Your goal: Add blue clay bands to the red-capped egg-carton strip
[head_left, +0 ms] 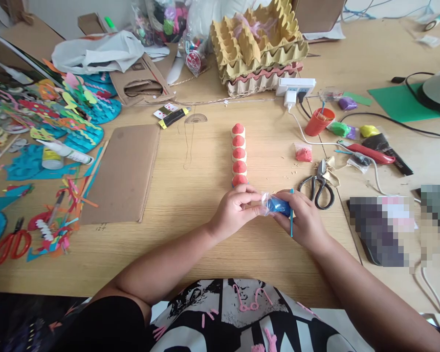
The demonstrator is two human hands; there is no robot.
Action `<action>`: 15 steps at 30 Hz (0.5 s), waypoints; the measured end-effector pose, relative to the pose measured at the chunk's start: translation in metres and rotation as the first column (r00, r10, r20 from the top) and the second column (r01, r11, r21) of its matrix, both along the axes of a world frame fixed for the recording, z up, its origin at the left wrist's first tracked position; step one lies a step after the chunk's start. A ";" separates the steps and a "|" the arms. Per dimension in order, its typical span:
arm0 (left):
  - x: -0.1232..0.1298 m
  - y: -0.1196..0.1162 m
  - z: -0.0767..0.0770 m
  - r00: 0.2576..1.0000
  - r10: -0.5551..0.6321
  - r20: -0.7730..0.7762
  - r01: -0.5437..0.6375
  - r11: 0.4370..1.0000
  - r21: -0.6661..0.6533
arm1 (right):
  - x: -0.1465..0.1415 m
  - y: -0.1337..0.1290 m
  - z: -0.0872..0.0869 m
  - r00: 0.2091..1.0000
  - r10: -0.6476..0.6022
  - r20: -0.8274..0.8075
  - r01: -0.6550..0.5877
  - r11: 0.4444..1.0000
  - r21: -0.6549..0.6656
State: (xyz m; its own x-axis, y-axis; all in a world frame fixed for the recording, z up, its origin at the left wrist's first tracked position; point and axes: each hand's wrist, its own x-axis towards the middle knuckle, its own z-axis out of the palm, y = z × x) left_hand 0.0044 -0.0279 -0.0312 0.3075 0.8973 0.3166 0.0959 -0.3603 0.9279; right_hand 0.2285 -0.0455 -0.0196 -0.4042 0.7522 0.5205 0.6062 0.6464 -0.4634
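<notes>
Both hands meet just above the near edge of the pale wooden desk [190,205], working one small clear plastic bag of blue clay [276,204]. The left hand [233,211] has its grip pressed together on the bag's loose left end, pinching the film between thumb and fingers, probably to hold the mouth taut. The right hand [305,220] cups the bulged blue end, grip closed around it, and also traps a thin blue plastic stick [292,215] upright against the palm, likely parked there so it stays handy. Whether the bag is open or sealed can't be told; the fingers cover the mouth and the film glares. Just beyond the knuckles stands a row of red-topped cream egg-carton cups [238,154], lined up away from the person; the nearest cup is partly hidden behind the left fingers. To the right lie black-handled metal scissors [318,185] and a small bag of red clay [303,153], near but apart. A flat brown cardboard sheet [126,171] sits well to the left. Further right, two patches are pixelated, contents unreadable. Lower arms run out of frame; the lap shows a black-and-white patterned cloth [242,318].
</notes>
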 end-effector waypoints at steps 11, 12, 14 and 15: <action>0.001 -0.004 -0.002 1.000 0.013 0.019 -0.015 0.993 0.116 | -0.004 -0.003 0.005 0.997 0.077 -0.009 -0.078 0.995 -0.059; 0.001 -0.004 -0.002 0.999 0.033 0.009 -0.034 0.987 0.160 | -0.005 -0.004 0.005 0.997 0.074 -0.021 -0.075 0.996 -0.054; 0.001 -0.005 0.000 0.996 0.084 -0.023 -0.075 0.961 0.264 | -0.006 -0.005 0.004 0.997 0.062 -0.049 -0.064 0.997 -0.047; 0.001 -0.005 0.002 0.993 0.109 -0.039 -0.092 0.945 0.315 | -0.007 -0.006 0.003 0.997 0.055 -0.062 -0.058 0.997 -0.047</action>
State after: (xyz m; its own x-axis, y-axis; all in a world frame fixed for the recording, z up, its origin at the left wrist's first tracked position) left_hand 0.0055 -0.0330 -0.0294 0.2459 0.7833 0.5710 0.1947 -0.6170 0.7625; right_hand 0.2211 -0.0516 -0.0165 -0.4157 0.7542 0.5083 0.5390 0.6545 -0.5303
